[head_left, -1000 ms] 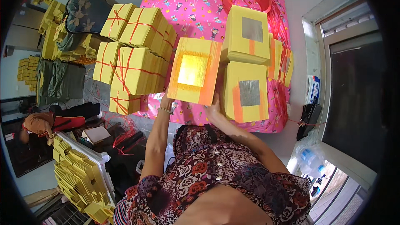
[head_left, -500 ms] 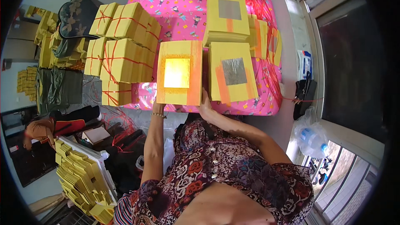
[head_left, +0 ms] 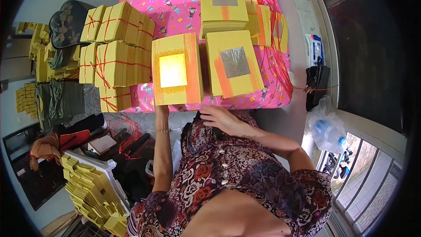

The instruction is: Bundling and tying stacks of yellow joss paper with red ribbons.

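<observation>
A stack of yellow paper sheets (head_left: pixel 192 70) stands near the front edge of the pink patterned cloth, a shiny gold square and an orange stripe on its top sheet. My left hand (head_left: pixel 162 112) is at its near left corner, the fingers hidden by the stack. Just below the near right corner, my right hand (head_left: pixel 221 119) is apart from the paper, open, fingers stretched out. Beside it on the right stands a second yellow stack (head_left: pixel 239 81) with a silver square. A third, taller stack (head_left: pixel 224 14) rises behind that one.
Bundles of yellow paper (head_left: pixel 120 68) tied with red string are piled at the left. Red strings (head_left: pixel 272 30) hang along the right of the pink cloth (head_left: pixel 175 8). More yellow paper (head_left: pixel 90 191) leans at the lower left. A bagged bottle (head_left: pixel 326 131) hangs by the window.
My right hand has let go of the gold-square stack's right side and drawn back toward me. My left hand stays at its near edge. The whole view has shifted slightly.
</observation>
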Motion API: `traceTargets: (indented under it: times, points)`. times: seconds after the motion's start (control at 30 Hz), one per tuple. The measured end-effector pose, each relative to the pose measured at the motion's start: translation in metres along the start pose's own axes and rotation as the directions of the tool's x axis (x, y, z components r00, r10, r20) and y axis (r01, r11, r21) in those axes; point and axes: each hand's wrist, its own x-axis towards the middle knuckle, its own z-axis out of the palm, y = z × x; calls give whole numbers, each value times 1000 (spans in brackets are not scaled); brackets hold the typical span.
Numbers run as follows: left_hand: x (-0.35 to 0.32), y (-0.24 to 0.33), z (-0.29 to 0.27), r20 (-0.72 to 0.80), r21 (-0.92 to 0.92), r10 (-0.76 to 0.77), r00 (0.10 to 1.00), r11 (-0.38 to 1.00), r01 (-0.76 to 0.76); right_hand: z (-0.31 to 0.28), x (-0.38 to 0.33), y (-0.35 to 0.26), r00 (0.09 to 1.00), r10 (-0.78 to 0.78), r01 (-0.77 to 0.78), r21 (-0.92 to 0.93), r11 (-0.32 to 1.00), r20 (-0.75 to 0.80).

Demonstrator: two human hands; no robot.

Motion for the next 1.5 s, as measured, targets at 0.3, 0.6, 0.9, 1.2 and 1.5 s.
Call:
traceTargets:
  times: [0.3, 0.6, 0.9, 1.2, 1.5]
  points:
    - [-110, -10, -25, 91, 655, -36, 995, 755, -33, -171, 2, -36, 341, -884, 235, -882, 409, -320]
    - [-172, 14, 129, 669, 645, -162, 726, 612, -458, -140, 17, -28, 554, -693, 322, -648, 690, -461]
    - [-169, 0, 203, 859, 504, -1, 511, 168, -847, -128, 17, -23, 566, -722, 287, -726, 625, -398]
    - [-147, -30, 211, 884, 460, 14, 467, -199, -865, -158, 71, -112, 384, -864, 227, -874, 430, -326]
    - [-139, -31, 201, 869, 433, -124, 479, -281, -857, -231, 106, -171, 303, -887, 200, -887, 417, -349]
